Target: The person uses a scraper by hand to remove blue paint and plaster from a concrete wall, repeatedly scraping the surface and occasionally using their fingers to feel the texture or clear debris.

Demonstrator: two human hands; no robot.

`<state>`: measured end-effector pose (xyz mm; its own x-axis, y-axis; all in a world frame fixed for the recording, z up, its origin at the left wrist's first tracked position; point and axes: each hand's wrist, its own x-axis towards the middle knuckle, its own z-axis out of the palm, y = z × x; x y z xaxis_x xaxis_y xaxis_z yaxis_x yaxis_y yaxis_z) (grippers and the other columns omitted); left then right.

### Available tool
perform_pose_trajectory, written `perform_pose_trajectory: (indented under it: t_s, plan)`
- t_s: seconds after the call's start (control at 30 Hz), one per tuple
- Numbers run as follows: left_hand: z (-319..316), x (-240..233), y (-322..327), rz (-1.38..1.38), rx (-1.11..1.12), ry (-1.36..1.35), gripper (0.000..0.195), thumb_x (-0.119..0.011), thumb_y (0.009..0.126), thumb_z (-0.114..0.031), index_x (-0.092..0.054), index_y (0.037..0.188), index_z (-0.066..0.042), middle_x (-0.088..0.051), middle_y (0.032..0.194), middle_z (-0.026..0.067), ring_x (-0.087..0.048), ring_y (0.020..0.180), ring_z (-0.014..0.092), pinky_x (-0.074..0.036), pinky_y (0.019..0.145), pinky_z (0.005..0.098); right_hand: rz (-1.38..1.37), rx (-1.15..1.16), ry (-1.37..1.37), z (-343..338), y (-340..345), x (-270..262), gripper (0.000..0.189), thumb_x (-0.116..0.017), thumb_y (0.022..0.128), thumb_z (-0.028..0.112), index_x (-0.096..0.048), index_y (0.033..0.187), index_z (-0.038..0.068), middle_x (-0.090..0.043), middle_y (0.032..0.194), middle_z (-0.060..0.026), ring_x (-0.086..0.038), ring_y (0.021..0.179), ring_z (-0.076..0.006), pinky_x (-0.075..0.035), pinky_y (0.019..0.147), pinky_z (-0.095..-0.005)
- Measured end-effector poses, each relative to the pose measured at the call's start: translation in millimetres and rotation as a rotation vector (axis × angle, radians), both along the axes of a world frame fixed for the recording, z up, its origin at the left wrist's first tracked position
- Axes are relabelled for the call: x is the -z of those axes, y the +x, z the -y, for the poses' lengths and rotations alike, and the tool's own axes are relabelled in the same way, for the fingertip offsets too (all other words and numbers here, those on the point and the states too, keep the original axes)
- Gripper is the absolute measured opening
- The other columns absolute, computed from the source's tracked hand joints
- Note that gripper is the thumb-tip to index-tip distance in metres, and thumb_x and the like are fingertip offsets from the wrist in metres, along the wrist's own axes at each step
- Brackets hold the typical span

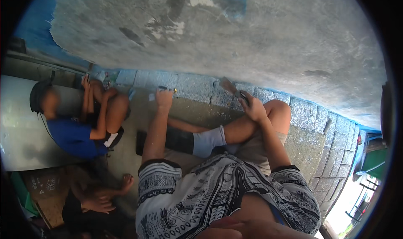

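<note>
My right hand [255,109] holds a putty knife [229,86] by its dark handle, above my bent knee. Its broad, stained blade points up and left, over the pale blocks at the foot of the wall. To the left, my left hand [164,99] is closed in a fist, with a small dark object [162,88] at its far side and a small yellow thing [175,90] just beside it. The fist hides most of the dark object. Grey, patchy plaster covers the wall [220,44] beyond both hands, and pale flecks lie on the floor [201,108] between them.
A person in a blue shirt [70,135] and black cap sits close on the left; another person's hand [97,204] shows at lower left. A row of concrete blocks [195,88] runs along the wall. Dark paving [327,176] and a bright opening [349,204] are at right.
</note>
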<state>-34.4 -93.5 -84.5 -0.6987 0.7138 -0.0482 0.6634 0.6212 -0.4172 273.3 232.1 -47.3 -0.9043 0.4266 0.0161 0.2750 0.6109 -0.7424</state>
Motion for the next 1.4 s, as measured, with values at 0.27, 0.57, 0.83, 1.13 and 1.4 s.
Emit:
perform_pose_trajectory:
  t_s: [0.27,0.57,0.83,1.13,1.4]
  plan:
    - [-14,28,7,0.51,-0.169,0.203,0.021,-0.062,0.095,-0.028,-0.079,0.104,-0.02,-0.079,0.095,0.0135,-0.077,0.089,0.032,-0.044,0.112,0.0491,0.052,0.02,-0.043,-4,-2,-9,0.041,-0.066,0.101,0.033,-0.063,0.136,0.013,-0.075,0.095,-0.0231,-0.072,0.091,-0.0454,-0.057,0.08,-0.0523]
    - [-10,18,15,0.073,-0.203,-0.158,0.023,-0.056,0.099,-0.021,-0.079,0.104,-0.017,-0.08,0.096,0.0116,-0.078,0.083,0.03,-0.04,0.113,0.0504,-0.03,-0.045,-0.013,1,-5,-9,0.038,-0.069,0.099,0.029,-0.066,0.132,0.012,-0.076,0.093,-0.0205,-0.073,0.086,-0.0423,-0.057,0.078,-0.0505]
    - [-43,25,38,0.006,0.004,0.093,0.025,-0.056,0.098,-0.016,-0.08,0.091,-0.02,-0.079,0.088,0.0069,-0.077,0.084,0.023,-0.041,0.108,0.0504,-0.437,-0.174,-0.031,119,-29,-70,0.047,-0.072,0.095,0.021,-0.058,0.137,0.004,-0.069,0.1,-0.0198,-0.067,0.087,-0.0429,-0.053,0.079,-0.0504]
    - [-89,1,39,0.035,-0.006,0.148,0.025,-0.055,0.098,-0.018,-0.08,0.094,-0.017,-0.079,0.085,0.006,-0.077,0.081,0.023,-0.037,0.11,0.0483,-0.264,-0.281,-0.014,165,-47,-48,0.035,-0.072,0.095,0.03,-0.062,0.121,0.008,-0.067,0.095,-0.0159,-0.066,0.084,-0.0414,-0.051,0.082,-0.0544]
    - [-79,30,27,-0.006,-0.032,0.056,0.023,-0.059,0.095,-0.017,-0.079,0.084,-0.02,-0.078,0.08,0.0052,-0.076,0.08,0.023,-0.039,0.104,0.0467,-0.613,-0.652,-0.081,225,-53,-126,0.036,-0.07,0.095,0.032,-0.06,0.117,0.005,-0.067,0.105,-0.0229,-0.062,0.093,-0.0477,-0.052,0.09,-0.053]
